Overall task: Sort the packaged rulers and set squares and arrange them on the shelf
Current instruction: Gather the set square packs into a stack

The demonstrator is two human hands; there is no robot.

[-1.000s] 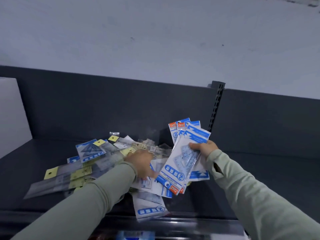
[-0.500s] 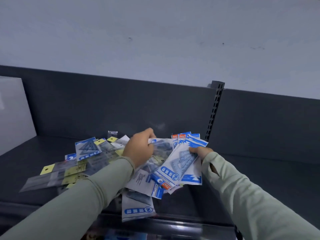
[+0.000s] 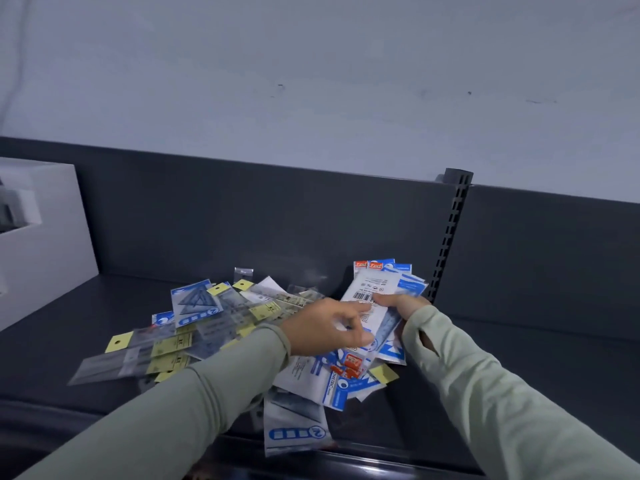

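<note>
Right hand grips a fanned stack of packets. Left hand rests fingers on its top packet; whether it pinches is unclear. Loose pile lies left of both hands.

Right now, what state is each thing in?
Right hand: grips fanned packets, raised above the pile.
Left hand: touches the front packet; grip unclear.
Pile: loose, unsorted on shelf.
Blue-label packet: overhangs shelf edge.

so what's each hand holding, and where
The right hand grips a fanned stack of blue-and-white packets at its right edge, thumb on top. The left hand touches the top packet; whether it grips cannot be told.
</note>
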